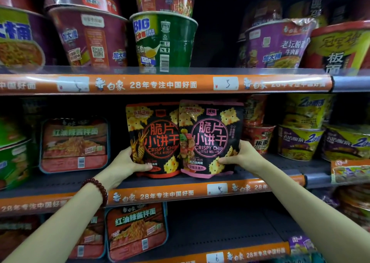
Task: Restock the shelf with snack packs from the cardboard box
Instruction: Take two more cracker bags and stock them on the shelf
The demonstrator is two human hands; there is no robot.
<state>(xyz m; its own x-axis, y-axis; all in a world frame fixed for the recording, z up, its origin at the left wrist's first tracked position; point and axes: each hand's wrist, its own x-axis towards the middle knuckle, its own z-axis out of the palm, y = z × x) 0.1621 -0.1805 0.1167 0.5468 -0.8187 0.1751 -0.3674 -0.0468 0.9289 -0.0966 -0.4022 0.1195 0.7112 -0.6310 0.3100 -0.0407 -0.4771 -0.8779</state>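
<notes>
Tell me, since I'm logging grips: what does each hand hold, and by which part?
The left hand grips the orange pack at its lower left edge; the right hand grips the pink pack at its lower right corner.

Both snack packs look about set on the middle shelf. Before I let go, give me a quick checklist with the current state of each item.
1. Left hand grips the orange-trimmed pack: ok.
2. Right hand grips the pink-trimmed pack: ok.
3. Both packs upright, fronts facing out: ok.
4. Pack bottoms resting on the middle shelf: cannot tell, seem to touch.
5. Packs apart: not ok, the pink one overlaps the orange one's edge.
6. Room behind the packs: cannot tell, dark.
</notes>
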